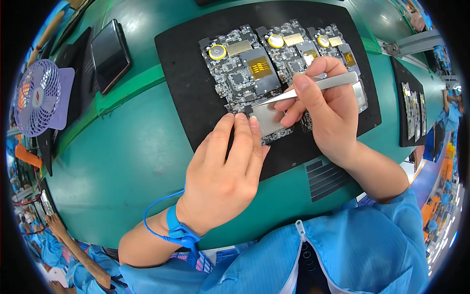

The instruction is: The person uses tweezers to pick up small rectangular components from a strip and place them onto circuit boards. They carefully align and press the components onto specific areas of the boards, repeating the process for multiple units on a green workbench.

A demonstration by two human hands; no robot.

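Three circuit boards lie side by side on a black mat: a left board (239, 81), a middle board (297, 64) and a right board (338, 51). Each carries a round coin cell with a yellow rim. My right hand (335, 115) grips metal tweezers (318, 85), their tips slanting down to the lower part of the left board, beside a silver metal plate (267, 120). Whether the tips pinch anything is too small to tell. My left hand (223, 164) is stretched out, its fingertips resting at that board's lower left edge. My right hand hides parts of the other boards.
The black mat (181, 93) rests on a green table (122, 157). A phone (110, 54) and a purple fan (41, 98) stand at the left. Another black tray (406, 103) with boards lies at the right. A blue wrist strap (178, 228) trails a cord. A co-worker's hand (56, 225) shows lower left.
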